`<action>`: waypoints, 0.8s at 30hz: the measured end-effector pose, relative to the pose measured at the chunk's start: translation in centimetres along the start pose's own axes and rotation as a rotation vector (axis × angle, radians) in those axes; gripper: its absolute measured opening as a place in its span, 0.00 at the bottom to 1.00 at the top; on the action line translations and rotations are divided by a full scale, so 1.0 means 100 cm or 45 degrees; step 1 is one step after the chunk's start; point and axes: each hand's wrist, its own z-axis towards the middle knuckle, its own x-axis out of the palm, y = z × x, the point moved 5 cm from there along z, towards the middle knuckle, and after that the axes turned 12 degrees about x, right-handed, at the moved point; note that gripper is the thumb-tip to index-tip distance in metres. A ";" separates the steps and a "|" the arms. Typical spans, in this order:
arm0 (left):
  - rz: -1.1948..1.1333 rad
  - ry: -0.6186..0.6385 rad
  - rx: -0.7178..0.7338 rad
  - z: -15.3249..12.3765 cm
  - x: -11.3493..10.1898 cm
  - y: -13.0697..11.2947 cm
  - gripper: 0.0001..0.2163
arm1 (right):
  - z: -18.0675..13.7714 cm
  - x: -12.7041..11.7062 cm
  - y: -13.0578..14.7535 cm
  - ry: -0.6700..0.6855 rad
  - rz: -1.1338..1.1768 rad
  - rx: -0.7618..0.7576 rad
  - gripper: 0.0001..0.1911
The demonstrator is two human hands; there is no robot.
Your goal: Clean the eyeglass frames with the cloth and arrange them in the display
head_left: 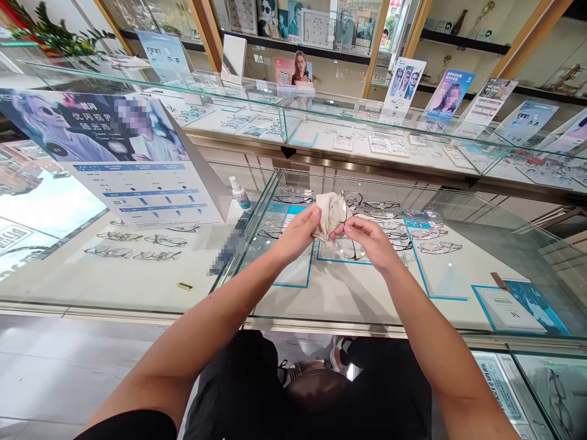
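Item: pair of glasses (345,227), thin dark wire frame, clear lenses, held above the glass counter (358,305) in front of the person's body. One lens is wrapped in the cloth; a slim temple arm hangs down below the hands, so the frame's long axis runs roughly across, from one hand to the other.

Item: cleaning cloth (329,215), pale beige, soft, crumpled, folded over the lens on the left-hand side of the frame. It sits between the two hands, touching both.

Left hand (300,231): closed in a pinch, thumb and fingers pressing the cloth onto the lens. Nearer to the cloth than the other hand.

Right hand (369,238): fingers curled, tips closed on the frame just beside the cloth's edge (exactly which part it grips is hidden by the fingers).

Surroundings: a small spray bottle (239,193), white with a blue label, stands upright on the counter, beyond and to the left of the left hand, well apart from it. A tilted printed display stand (137,177) stands farther left. Under the glass, directly below the hands, rows of spectacle frames (426,244) lie on white trays edged in blue. A small brass tag (184,286) lies on the glass, left of the left forearm.
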 end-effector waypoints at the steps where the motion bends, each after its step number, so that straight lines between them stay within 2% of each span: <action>1: -0.025 -0.019 -0.016 0.000 -0.001 -0.002 0.31 | 0.000 -0.002 0.000 -0.012 0.012 -0.006 0.17; 4: -0.050 -0.087 -0.056 0.001 -0.006 -0.009 0.26 | 0.000 -0.006 0.002 -0.042 0.027 -0.021 0.16; 7: -0.070 -0.104 -0.059 0.003 -0.009 -0.014 0.25 | 0.001 -0.007 0.001 -0.049 0.002 -0.009 0.17; 12: -0.153 -0.091 -0.073 0.006 -0.009 -0.013 0.29 | 0.002 -0.008 -0.002 -0.065 -0.059 0.008 0.17; 16: -0.231 -0.157 -0.103 0.007 -0.010 -0.011 0.31 | 0.002 -0.011 -0.001 -0.082 -0.068 -0.001 0.18; 20: -0.246 -0.192 -0.103 0.005 -0.011 -0.009 0.27 | 0.001 -0.007 0.002 -0.019 -0.075 0.012 0.19; 24: -0.238 -0.195 -0.093 0.004 -0.012 -0.006 0.29 | -0.001 0.000 0.002 0.067 -0.044 0.034 0.20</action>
